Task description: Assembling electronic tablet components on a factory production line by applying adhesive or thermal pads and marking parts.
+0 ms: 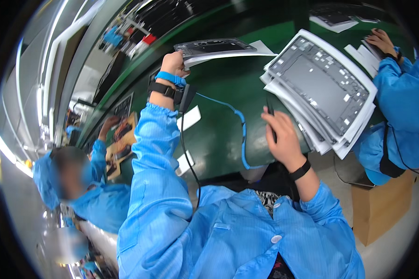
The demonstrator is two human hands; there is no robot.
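At the far side of the bench, my left hand (173, 63) grips the near left corner of a dark, laptop-like casing panel (219, 46) that lies on a white sheet. My right hand (283, 138) is closed around a slim black pen-like tool (270, 109), its tip pointing away from me; the exact kind is unclear. Just right of that hand rises a stack of grey casing panels (312, 86) with white sheets between them. Small white pieces dot the top panel's border. A blue coiled cord (243, 125) runs from the blue band on my left wrist.
Two small white cards (188, 118) lie on the green bench (216, 144) by my left forearm. Co-workers in blue sit at left (97, 200) and right (400, 111), the right one with a hand on papers. A cardboard box (381, 209) stands on the floor at right.
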